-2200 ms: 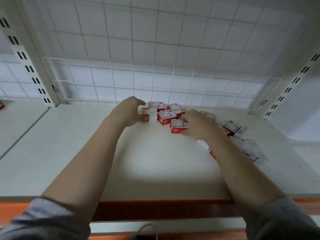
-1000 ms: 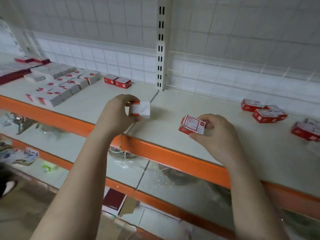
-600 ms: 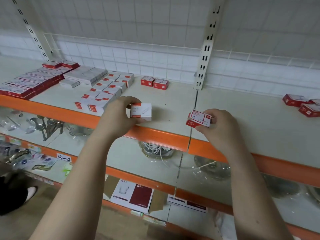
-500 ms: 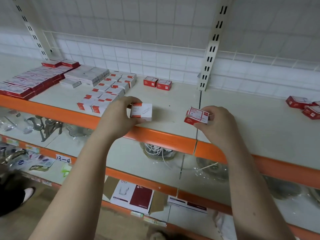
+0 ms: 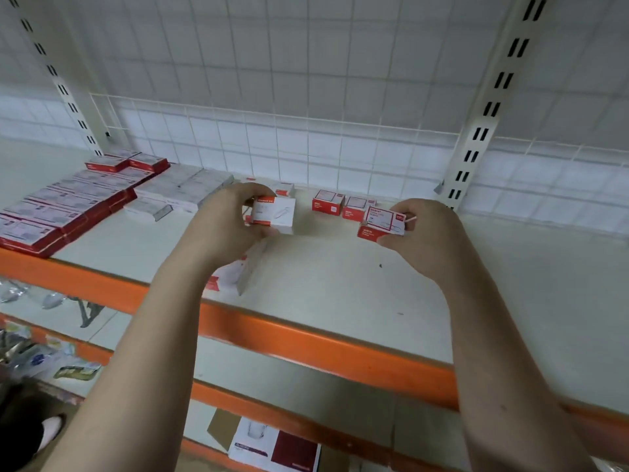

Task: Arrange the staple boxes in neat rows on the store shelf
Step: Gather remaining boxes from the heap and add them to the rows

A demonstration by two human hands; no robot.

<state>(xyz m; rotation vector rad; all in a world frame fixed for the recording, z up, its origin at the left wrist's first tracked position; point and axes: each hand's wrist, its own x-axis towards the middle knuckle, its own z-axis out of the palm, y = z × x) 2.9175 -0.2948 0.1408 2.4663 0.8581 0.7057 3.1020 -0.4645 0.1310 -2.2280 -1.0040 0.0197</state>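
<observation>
Red-and-white staple boxes everywhere lol. Left hand point(image 5: 224, 221) is clamped on a mostly white box point(image 5: 274, 216) mid-frame, right hand point(image 5: 429, 233) grips a red-edged box point(image 5: 383, 222) just beside two boxes point(image 5: 342, 206) sitting on the shelf point(image 5: 340, 277). Neat rows point(image 5: 68, 202) at far left.

Both forearms are bare up to the frame edge; the left hand point(image 5: 223, 221) and right hand point(image 5: 429, 233) wear no gloves.
</observation>
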